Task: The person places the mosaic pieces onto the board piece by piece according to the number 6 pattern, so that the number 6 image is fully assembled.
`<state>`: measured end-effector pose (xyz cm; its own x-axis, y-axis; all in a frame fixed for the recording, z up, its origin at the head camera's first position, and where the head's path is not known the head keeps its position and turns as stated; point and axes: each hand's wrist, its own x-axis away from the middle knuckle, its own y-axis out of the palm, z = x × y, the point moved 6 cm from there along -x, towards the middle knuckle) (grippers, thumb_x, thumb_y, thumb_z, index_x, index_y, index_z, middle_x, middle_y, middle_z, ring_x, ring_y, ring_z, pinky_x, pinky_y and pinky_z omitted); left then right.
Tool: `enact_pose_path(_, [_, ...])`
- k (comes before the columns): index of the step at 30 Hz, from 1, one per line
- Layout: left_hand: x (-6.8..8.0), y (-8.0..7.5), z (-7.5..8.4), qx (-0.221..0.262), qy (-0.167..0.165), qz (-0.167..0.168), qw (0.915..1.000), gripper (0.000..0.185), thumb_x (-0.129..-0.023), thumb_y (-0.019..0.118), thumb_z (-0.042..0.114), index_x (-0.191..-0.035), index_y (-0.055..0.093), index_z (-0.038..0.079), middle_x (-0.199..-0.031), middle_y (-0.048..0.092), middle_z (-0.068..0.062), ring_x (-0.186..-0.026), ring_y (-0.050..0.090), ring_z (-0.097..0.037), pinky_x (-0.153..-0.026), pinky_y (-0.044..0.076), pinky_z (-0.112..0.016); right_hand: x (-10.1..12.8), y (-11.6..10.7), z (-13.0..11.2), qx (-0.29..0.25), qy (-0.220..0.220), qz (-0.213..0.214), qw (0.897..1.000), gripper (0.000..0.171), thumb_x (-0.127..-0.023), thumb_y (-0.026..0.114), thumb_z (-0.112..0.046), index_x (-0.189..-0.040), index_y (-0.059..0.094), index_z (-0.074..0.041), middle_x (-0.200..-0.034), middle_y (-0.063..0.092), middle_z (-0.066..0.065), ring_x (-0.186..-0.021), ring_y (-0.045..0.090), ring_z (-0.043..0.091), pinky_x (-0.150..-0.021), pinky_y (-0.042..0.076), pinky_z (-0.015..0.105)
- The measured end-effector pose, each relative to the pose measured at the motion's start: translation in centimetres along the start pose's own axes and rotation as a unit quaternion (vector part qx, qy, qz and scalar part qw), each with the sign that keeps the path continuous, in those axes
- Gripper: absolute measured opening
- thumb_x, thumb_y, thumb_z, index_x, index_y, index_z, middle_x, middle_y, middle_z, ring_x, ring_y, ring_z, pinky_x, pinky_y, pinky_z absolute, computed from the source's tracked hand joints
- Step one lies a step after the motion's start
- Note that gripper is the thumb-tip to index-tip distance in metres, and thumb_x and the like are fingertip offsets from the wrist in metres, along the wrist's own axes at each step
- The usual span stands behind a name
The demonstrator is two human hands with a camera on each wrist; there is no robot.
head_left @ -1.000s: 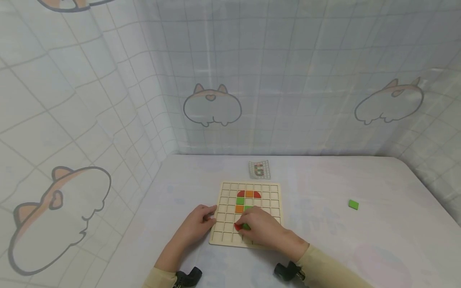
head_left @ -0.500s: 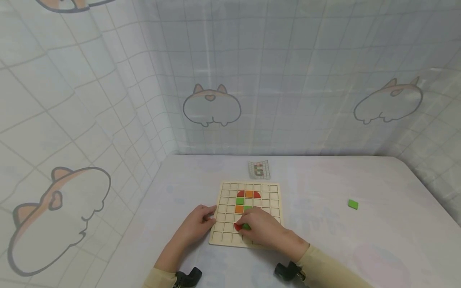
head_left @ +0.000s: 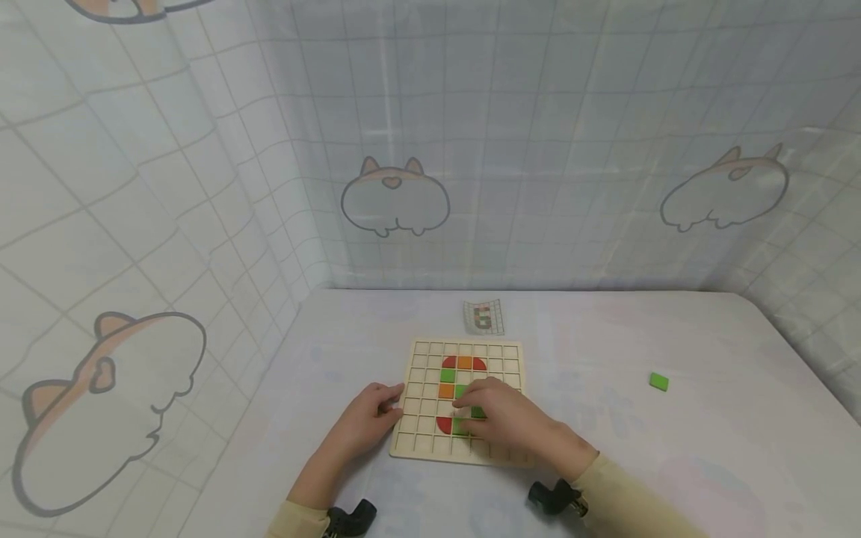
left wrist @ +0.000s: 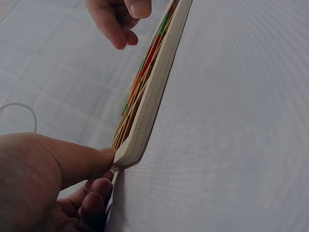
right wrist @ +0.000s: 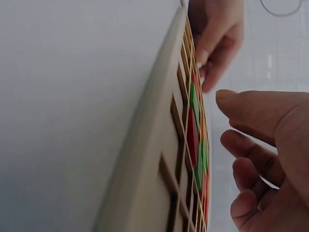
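A wooden grid board (head_left: 418,407) lies on the table with several coloured pieces in its cells. Near its front row sit a red quarter-round piece (head_left: 444,425) and, beside it, a green square (head_left: 460,427). My left hand (head_left: 366,418) holds the board's left edge, its thumb (left wrist: 99,162) at the rim in the left wrist view. My right hand (head_left: 504,415) hovers over the board's middle, thumb and fingers apart with nothing between them. It hides some of the cells and part of another green piece (head_left: 477,412).
Behind the board lies a small pattern card (head_left: 483,317) with a coloured figure on a grid. One loose green piece (head_left: 659,382) rests on the table to the right. A gridded curtain (head_left: 538,187) stands around the table's back and sides.
My right hand has let go of the red quarter-round piece, which stays in the board, and has lifted slightly up and to the right. My left hand has not moved.
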<state>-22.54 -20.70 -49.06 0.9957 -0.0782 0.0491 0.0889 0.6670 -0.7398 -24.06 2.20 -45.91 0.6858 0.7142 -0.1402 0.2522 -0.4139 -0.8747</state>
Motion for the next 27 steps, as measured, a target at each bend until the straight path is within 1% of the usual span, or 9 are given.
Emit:
enact_pose_path(3, [0.0, 0.0, 0.0, 0.0, 0.002, 0.0, 1.0, 0.046, -0.093, 0.07, 0.014, -0.137, 0.06, 0.007, -0.099, 0.055, 0.0, -0.084, 0.048, -0.015, -0.071, 0.043, -0.032, 0.3, -0.6, 0.9, -0.003, -0.003, 0.014, 1.0, 0.029, -0.088, 0.077, -0.027, -0.113, 0.076, -0.014, -0.109, 0.066, -0.008, -0.104, 0.058, 0.012, -0.092, 0.047, 0.034])
enact_pose_path(5, [-0.1, 0.0, 0.0, -0.001, 0.001, 0.001, 1.0, 0.046, -0.093, 0.07, 0.015, -0.137, 0.06, 0.007, -0.099, 0.055, 0.0, -0.084, 0.048, -0.015, -0.071, 0.043, -0.032, 0.6, -1.0, 1.5, -0.01, 0.006, 0.018, 1.0, 0.029, -0.087, 0.077, -0.025, -0.113, 0.076, -0.013, -0.109, 0.066, -0.005, -0.104, 0.058, 0.012, -0.091, 0.048, 0.035])
enact_pose_path(10, [0.0, 0.0, 0.0, -0.002, -0.005, 0.002, 1.0, 0.046, -0.093, 0.07, 0.015, -0.137, 0.06, 0.006, -0.1, 0.055, 0.0, -0.084, 0.049, -0.015, -0.071, 0.044, -0.032, 1.3, -2.1, 3.2, -0.015, 0.043, 0.019, 0.999, 0.029, -0.087, 0.077, -0.024, -0.115, 0.075, -0.014, -0.111, 0.066, -0.004, -0.106, 0.058, 0.014, -0.091, 0.048, 0.038])
enact_pose_path(15, [0.2, -0.1, 0.2, -0.002, -0.008, 0.004, 1.0, 0.046, -0.093, 0.07, 0.015, -0.137, 0.06, 0.007, -0.101, 0.056, 0.0, -0.084, 0.049, -0.015, -0.071, 0.044, -0.032, 2.1, -3.2, 4.6, -0.012, 0.078, 0.036, 0.996, 0.03, -0.087, 0.077, -0.024, -0.115, 0.074, -0.015, -0.109, 0.065, -0.006, -0.106, 0.058, 0.015, -0.091, 0.048, 0.038])
enact_pose_path(22, [0.0, 0.0, 0.0, -0.007, 0.004, 0.009, 0.9999, 0.046, -0.092, 0.07, 0.013, -0.136, 0.06, 0.006, -0.101, 0.056, 0.0, -0.084, 0.049, -0.015, -0.071, 0.044, -0.031, 3.8, -4.7, 7.0, -0.013, 0.127, 0.062, 0.99, 0.033, -0.085, 0.08, -0.025, -0.116, 0.074, -0.014, -0.109, 0.064, -0.007, -0.104, 0.06, 0.016, -0.089, 0.049, 0.039])
enact_pose_path(25, [0.0, 0.2, -0.2, -0.009, 0.006, 0.008, 0.9999, 0.046, -0.092, 0.07, 0.013, -0.137, 0.06, 0.006, -0.101, 0.056, 0.001, -0.084, 0.049, -0.014, -0.071, 0.044, -0.031, 4.7, -5.3, 8.2, -0.006, 0.146, 0.07, 0.987, 0.034, -0.085, 0.08, -0.024, -0.116, 0.074, -0.014, -0.112, 0.065, -0.005, -0.104, 0.061, 0.019, -0.088, 0.05, 0.041])
enact_pose_path(27, [-0.1, 0.2, -0.3, -0.009, 0.007, 0.009, 0.9999, 0.046, -0.092, 0.07, 0.014, -0.137, 0.06, 0.006, -0.101, 0.056, 0.001, -0.083, 0.049, -0.014, -0.071, 0.044, -0.031, 5.3, -5.9, 9.0, 0.0, 0.151, 0.076, 0.986, 0.033, -0.085, 0.079, -0.023, -0.116, 0.073, -0.012, -0.113, 0.065, -0.002, -0.106, 0.061, 0.021, -0.088, 0.05, 0.043])
